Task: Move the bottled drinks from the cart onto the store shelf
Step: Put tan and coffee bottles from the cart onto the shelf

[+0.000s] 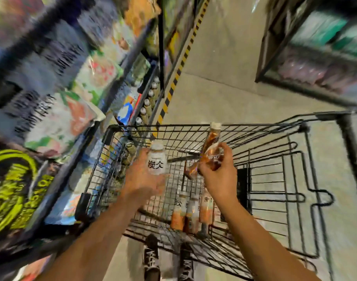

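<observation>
My left hand (pixel 142 179) holds a white-labelled bottle (pixel 156 159) with a white cap above the left side of the black wire cart (pixel 274 151). Over the cart's middle, my right hand (pixel 218 171) grips an amber drink bottle (pixel 211 142), tilted with its white cap up. Three more bottles (pixel 190 211) with white and orange labels stand on the cart floor below my hands. The store shelf (pixel 147 92) runs along the left, with a row of white-capped bottles (pixel 147 104) on a low level beyond the cart.
Snack bags and boxes (pixel 72 94) fill the blurred upper shelf levels on the left. A yellow-black striped strip (pixel 179 65) marks the floor by the shelf. Another rack (pixel 319 57) stands at the upper right across the concrete aisle. My shoes (pixel 151 258) show beneath the cart.
</observation>
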A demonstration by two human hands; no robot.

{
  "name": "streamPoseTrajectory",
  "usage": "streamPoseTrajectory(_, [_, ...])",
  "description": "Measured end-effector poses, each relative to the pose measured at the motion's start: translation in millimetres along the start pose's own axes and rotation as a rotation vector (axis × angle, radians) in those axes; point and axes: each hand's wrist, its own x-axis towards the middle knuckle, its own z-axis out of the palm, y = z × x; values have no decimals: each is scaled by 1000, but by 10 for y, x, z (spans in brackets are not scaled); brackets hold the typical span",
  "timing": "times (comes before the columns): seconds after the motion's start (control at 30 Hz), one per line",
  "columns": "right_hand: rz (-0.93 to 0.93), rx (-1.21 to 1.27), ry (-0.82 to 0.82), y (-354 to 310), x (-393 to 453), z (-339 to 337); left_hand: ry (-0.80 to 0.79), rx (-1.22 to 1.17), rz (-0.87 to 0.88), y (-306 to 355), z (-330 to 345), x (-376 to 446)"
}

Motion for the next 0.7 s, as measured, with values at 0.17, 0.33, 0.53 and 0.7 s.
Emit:
streamPoseTrajectory(0.17, [-199,37,10,-837,-211,-556,193,-16,125,814,-577,-424])
streamPoseTrajectory(0.33, [-365,121,28,-1611,-431,-1118,338,-51,286,1560,-1108,-946])
streamPoseTrajectory(0.53, [-522,163,85,-2339,-696,-1749,476,-106,423,2343,-1642,-1564])
streamPoseTrajectory(0.7, [-620,180,111,-2745,-906,-2136,571,-132,519,2728,-1927,-2017])
